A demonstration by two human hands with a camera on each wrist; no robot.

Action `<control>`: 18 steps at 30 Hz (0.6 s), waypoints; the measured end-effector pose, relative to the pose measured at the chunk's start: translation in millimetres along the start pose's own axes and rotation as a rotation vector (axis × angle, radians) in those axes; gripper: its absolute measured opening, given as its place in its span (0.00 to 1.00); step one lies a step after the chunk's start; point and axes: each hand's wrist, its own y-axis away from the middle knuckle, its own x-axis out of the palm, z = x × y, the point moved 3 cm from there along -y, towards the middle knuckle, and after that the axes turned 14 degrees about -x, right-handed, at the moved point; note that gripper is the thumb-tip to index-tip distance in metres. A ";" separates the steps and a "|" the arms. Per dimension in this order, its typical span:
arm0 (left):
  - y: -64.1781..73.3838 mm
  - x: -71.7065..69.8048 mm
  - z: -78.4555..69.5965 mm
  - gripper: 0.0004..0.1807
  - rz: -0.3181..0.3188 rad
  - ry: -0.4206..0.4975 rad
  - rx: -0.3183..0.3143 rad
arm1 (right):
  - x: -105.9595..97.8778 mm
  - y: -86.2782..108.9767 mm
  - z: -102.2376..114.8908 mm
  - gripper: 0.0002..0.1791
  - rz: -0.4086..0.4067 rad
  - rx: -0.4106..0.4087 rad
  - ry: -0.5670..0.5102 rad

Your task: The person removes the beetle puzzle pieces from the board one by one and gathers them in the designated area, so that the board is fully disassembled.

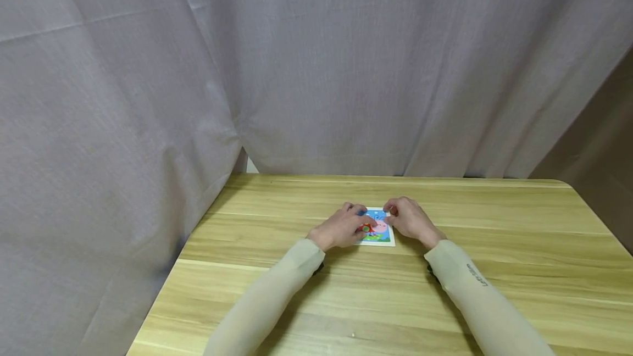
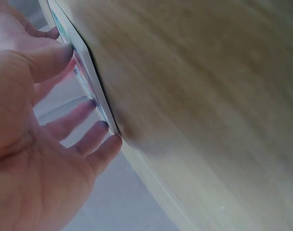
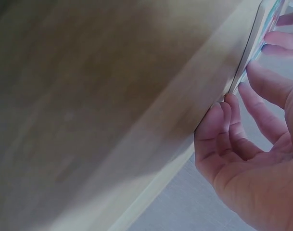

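A small flat picture board [image 1: 379,238] with a white border and a cartoon pig in red on a blue and green ground lies on the table. My left hand [image 1: 343,227] spreads over its left part; the thumb and fingertips touch the picture. In the left wrist view the outer fingertips [image 2: 110,144] reach the board's edge. My right hand [image 1: 409,218] is at the upper right side, with thumb and index finger apart on the board. Its other fingers [image 3: 216,125] curl beside the edge, close to the tabletop. The left hand hides part of the picture.
The board lies toward the far side of a wood-grain table [image 1: 494,246]. A grey curtain [image 1: 336,70] hangs behind the table and along its left side. A brown surface [image 1: 593,142] stands at the right. Light sleeves [image 1: 272,295] cover both forearms.
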 end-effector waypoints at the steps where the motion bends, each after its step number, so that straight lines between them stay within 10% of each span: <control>1: 0.4 0.3 -0.3 0.20 -0.001 -0.007 0.012 | 0.0 -0.4 -0.2 0.10 0.001 -0.001 0.000; 18: 1.3 3.5 -2.7 0.19 -0.017 -0.065 0.037 | -0.6 -4.8 2.8 0.10 0.064 -0.004 -0.024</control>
